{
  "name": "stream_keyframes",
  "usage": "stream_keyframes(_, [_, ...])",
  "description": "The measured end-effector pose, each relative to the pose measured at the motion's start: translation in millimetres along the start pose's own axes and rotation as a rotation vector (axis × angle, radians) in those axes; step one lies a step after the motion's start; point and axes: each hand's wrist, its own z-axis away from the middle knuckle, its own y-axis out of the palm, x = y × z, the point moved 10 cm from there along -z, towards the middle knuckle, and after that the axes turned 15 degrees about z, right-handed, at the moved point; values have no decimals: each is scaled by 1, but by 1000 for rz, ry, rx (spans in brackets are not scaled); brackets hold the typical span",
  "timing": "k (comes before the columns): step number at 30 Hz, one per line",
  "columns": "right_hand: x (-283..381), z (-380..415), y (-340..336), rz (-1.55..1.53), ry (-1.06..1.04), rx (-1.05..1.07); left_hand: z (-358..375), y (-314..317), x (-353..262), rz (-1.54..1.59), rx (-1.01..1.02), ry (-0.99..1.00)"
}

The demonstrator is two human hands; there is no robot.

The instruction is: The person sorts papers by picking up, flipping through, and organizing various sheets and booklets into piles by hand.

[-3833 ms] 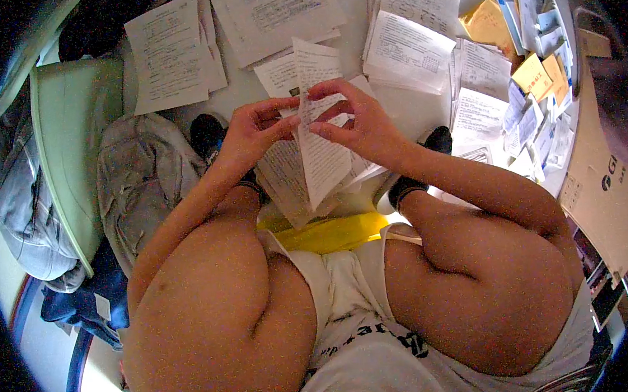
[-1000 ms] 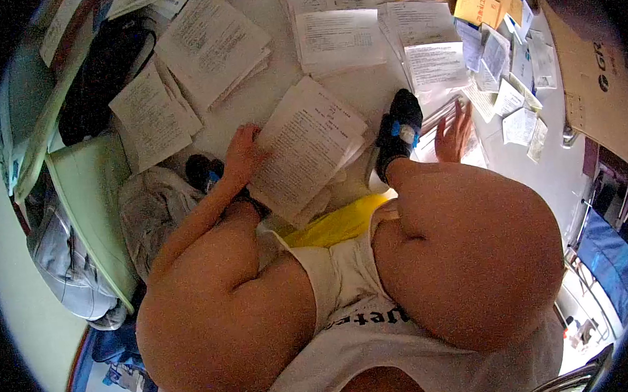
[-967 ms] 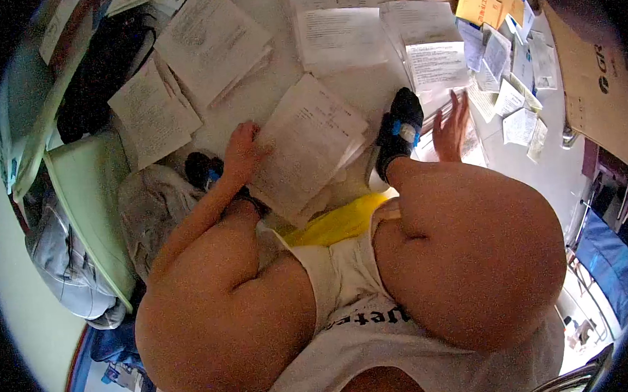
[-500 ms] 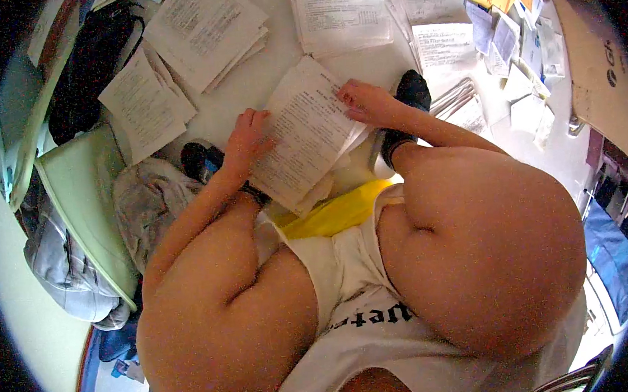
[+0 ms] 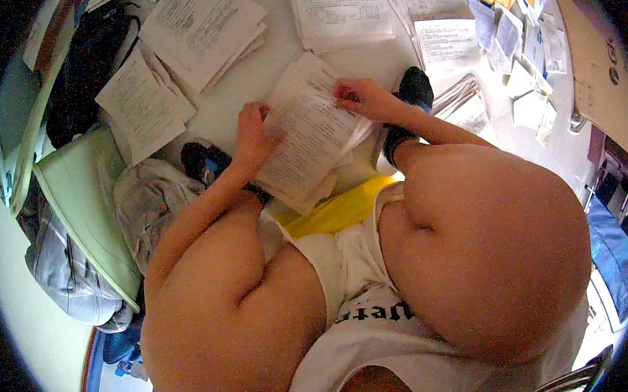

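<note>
A stack of printed paper sheets (image 5: 304,150) lies tilted between my feet, its upper part smeared by motion. At its left edge, my left hand (image 5: 257,138) has its fingers curled with the thumb side over the page, gripping the sheets. My right hand (image 5: 363,99) pinches at the upper right edge, fingers bent together. Several sheet edges fan out below it on the right. The lower corner of the stack rests close to a yellow cloth or sheet (image 5: 336,207).
More printed stacks lie beyond: one at upper left (image 5: 203,34), a smaller one (image 5: 143,106), one at top middle (image 5: 342,14), another at right (image 5: 447,44). Folded papers (image 5: 520,47) and a cardboard box (image 5: 600,56) stand far right. A grey cloth (image 5: 152,199) lies left.
My right hand's fingers have curled in more at the sheet edge. My left hand has shifted slightly up and right, and the top page now blurs with movement.
</note>
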Motion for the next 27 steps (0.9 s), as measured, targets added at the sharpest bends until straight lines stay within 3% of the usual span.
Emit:
stream_keyframes(1, [-2,-1,-2,-37,13,-8,-2,-8,-1,145,-25,-93])
stream_keyframes(5, [-6,-18,-14,-137,-36,-34,-6,-20,-11,255,51,-191])
stream_keyframes(8, [-6,-28,-15,-208,-36,35,-6,4,26,410,139,-233])
stream_keyframes(11, [-14,-29,-13,-390,140,122,-4,16,60,302,116,-188])
stream_keyframes(13, [-16,-27,-16,-357,201,125,0,14,41,414,180,-203])
stream_keyframes(14, [-25,-28,-12,-360,201,125,1,15,40,412,182,-204])
stream_keyframes(16, [-32,-31,-15,-268,-25,9,3,14,40,364,167,-255])
stream_keyframes(20, [-43,-24,-12,-176,27,76,14,17,37,569,172,-498])
stream_keyframes(27, [-38,-15,-13,-327,19,71,20,23,36,800,139,-539])
